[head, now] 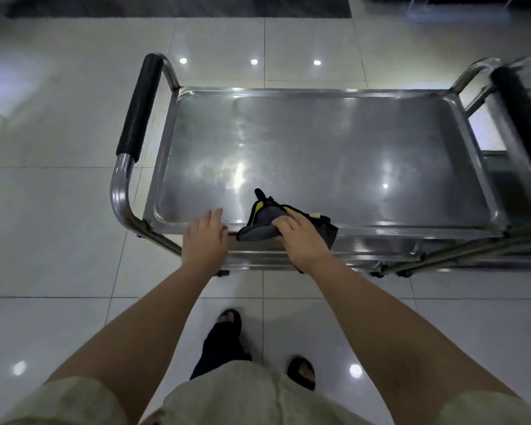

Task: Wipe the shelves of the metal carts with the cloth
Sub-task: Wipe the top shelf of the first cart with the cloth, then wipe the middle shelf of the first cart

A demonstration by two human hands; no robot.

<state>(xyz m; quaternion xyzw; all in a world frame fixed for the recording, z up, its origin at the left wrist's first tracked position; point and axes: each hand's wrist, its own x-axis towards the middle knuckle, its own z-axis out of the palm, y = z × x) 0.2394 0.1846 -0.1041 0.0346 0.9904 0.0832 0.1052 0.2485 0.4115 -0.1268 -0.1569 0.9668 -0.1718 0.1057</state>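
Observation:
A steel cart stands in front of me, its top shelf (319, 148) a shiny tray with a raised rim. A crumpled grey cloth (264, 223) with black and yellow trim lies over the shelf's near rim. My right hand (301, 237) presses down on the cloth, fingers curled over it. My left hand (204, 237) rests on the near rim just left of the cloth, fingers together and gripping the edge. Lower shelves are mostly hidden under the top one.
The cart's push handle (140, 108) with a black grip rises at the left. A second metal cart (521, 118) with a black-padded handle stands against the right end. White glossy floor tiles surround both; a dark mat (178, 6) lies at the far edge. My sandalled feet are below.

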